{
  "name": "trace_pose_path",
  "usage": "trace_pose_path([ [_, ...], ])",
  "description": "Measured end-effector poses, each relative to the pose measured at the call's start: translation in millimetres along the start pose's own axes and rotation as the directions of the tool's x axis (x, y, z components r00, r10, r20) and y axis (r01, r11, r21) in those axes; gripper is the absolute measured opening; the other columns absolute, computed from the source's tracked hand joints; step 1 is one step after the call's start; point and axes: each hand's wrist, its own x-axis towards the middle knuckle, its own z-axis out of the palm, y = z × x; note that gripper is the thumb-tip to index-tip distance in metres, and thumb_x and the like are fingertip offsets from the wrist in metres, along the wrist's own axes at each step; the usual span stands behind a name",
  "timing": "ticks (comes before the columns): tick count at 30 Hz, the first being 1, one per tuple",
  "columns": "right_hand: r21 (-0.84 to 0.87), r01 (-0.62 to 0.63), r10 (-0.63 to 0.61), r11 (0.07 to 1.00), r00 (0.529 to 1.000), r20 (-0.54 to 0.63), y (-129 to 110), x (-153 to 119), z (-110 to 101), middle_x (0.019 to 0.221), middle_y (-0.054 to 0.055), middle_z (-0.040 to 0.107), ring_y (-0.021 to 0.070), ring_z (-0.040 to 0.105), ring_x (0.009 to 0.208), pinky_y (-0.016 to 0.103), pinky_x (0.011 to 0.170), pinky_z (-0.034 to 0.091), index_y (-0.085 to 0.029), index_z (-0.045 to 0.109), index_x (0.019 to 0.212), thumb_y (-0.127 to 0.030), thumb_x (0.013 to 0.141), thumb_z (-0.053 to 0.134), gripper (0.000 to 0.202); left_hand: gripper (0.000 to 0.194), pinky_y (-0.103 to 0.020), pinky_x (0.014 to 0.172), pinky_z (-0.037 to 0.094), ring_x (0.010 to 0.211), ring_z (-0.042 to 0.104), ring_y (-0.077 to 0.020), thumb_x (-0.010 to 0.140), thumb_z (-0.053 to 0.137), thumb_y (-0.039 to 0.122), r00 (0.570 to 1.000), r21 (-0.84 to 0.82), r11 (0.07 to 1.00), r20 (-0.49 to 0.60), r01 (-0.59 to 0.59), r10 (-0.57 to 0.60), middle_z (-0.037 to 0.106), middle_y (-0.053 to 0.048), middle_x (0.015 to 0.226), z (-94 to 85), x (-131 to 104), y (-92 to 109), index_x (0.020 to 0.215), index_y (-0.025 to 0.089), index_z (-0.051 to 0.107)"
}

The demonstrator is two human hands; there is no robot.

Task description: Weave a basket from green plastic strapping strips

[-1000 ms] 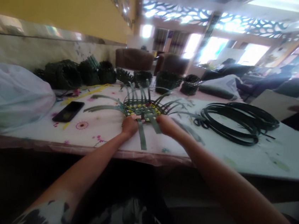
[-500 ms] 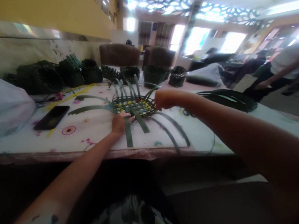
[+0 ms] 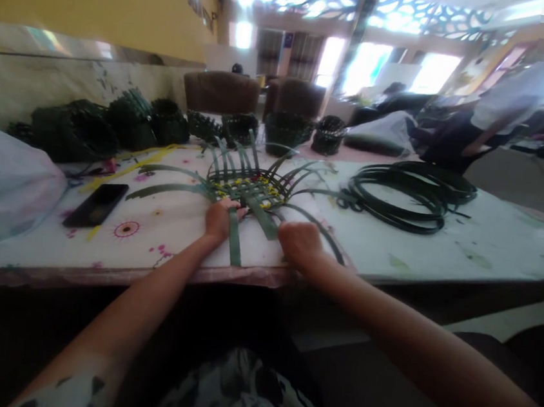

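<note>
A half-woven basket (image 3: 263, 197) of dark green flat strips with yellow pieces in its base lies on the table before me. Loose strip ends fan out around it, several standing up at the far side. At its near left edge my left hand (image 3: 219, 220) is closed on the basket, with one strip hanging down beside the fingers. My right hand (image 3: 301, 243) is a closed fist at the near right, by the end of a wide green strip (image 3: 261, 218). It appears to pinch a green strip; its fingertips are partly hidden.
Coils of green strip (image 3: 398, 200) and scissors (image 3: 350, 201) lie to the right. A black phone (image 3: 97, 204) and a white plastic bag (image 3: 5, 192) are at the left. Finished-looking green baskets (image 3: 284, 132) line the back. A person (image 3: 499, 117) stands beyond the table at the right.
My right hand has come down and towards me from the basket's right rim to its near right side. My left hand stays at the near edge. The person at the right has shifted slightly.
</note>
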Motion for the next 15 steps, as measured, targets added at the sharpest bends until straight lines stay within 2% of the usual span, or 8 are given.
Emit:
trace_pose_path([
  [4,0.049,-0.094,0.094,0.994,0.996,-0.009,-1.1,0.7,-2.6,0.094,0.020,0.073,0.0259,0.071,0.091,0.031,0.074,0.050,-0.013,0.072,0.103,-0.013,0.090,0.046,0.029,0.021,-0.027,0.068,0.041,0.083,0.065,-0.0203,0.089,0.060,0.035,1.000,0.001,1.000,0.002,0.014,-0.014,0.072,-0.005,0.087,-0.9,0.2,0.7,0.085,0.023,0.077],
  [7,0.083,-0.114,0.116,0.990,0.993,-0.012,-7.1,-2.4,-0.6,0.095,0.017,0.073,0.0245,0.071,0.088,0.030,0.070,0.048,-0.015,0.064,0.122,-0.011,0.094,0.037,0.038,0.020,-0.026,0.069,0.041,0.084,0.065,-0.0202,0.088,0.062,0.036,1.000,-0.007,1.000,0.002,0.013,-0.013,0.072,-0.005,0.088,-0.9,1.1,0.6,0.085,0.023,0.077],
  [10,0.075,-0.091,0.099,0.993,0.990,-0.101,-12.4,0.2,7.7,0.104,0.016,0.070,0.0224,0.068,0.084,0.030,0.066,0.045,-0.016,0.056,0.131,-0.012,0.098,0.030,0.043,0.018,-0.026,0.070,0.041,0.085,0.066,-0.0201,0.088,0.063,0.033,1.000,-0.025,1.000,0.002,0.010,-0.010,0.073,-0.005,0.089,-1.6,1.2,1.3,0.084,0.022,0.077],
  [12,0.045,-0.005,0.014,0.999,0.978,-0.208,-11.0,6.6,13.1,0.109,0.016,0.067,0.0210,0.065,0.085,0.029,0.067,0.042,-0.015,0.061,0.122,-0.012,0.098,0.029,0.040,0.017,-0.026,0.070,0.042,0.087,0.066,-0.0203,0.087,0.064,0.034,1.000,-0.032,0.999,0.001,0.021,-0.021,0.074,-0.005,0.091,-2.4,0.8,2.3,0.083,0.022,0.077],
  [15,0.052,0.128,-0.101,0.990,0.931,-0.350,-0.7,20.6,13.7,0.106,0.013,0.065,0.0195,0.059,0.091,0.028,0.073,0.040,-0.016,0.068,0.098,-0.013,0.098,0.034,0.034,0.017,-0.026,0.070,0.042,0.088,0.066,-0.0205,0.085,0.066,0.036,0.999,-0.037,0.998,0.004,0.043,-0.042,0.074,-0.004,0.091,-2.9,0.6,3.2,0.081,0.022,0.076],
])
